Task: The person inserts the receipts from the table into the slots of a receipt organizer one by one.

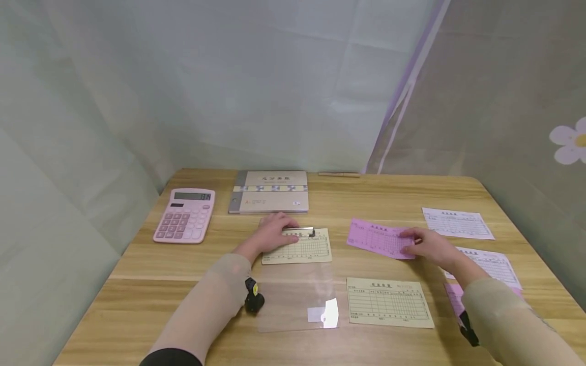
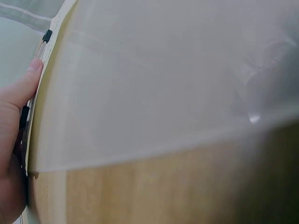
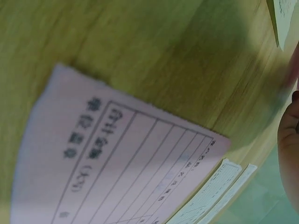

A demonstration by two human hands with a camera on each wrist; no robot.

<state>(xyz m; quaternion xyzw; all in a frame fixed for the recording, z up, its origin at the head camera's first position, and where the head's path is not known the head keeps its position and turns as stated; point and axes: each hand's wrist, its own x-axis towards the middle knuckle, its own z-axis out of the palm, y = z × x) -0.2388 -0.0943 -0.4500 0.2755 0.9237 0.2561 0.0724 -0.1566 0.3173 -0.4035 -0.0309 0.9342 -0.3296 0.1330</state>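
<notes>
At the middle of the table lies a clear clipboard (image 1: pixel 293 295) with a cream printed form (image 1: pixel 306 250) under its metal clip (image 1: pixel 298 232). My left hand (image 1: pixel 273 235) grips the clip end, thumb along the clip; in the left wrist view the thumb (image 2: pixel 29 84) presses beside the clip's black tip (image 2: pixel 47 36). To the right, my right hand (image 1: pixel 428 247) pinches the right end of a pink printed form (image 1: pixel 377 237) between thumb and fingers. Below that pink form, a second cream form (image 1: pixel 389 303) lies flat beside the clipboard.
White forms (image 1: pixel 458 223) and another pink slip (image 1: pixel 454 300) lie along the right side, partly under my right arm. A pink calculator (image 1: pixel 184 216) sits at the left. A ledger book (image 1: pixel 270 193) and a pen (image 1: pixel 339 174) lie at the back edge, before a hanging curtain (image 1: pixel 274 91).
</notes>
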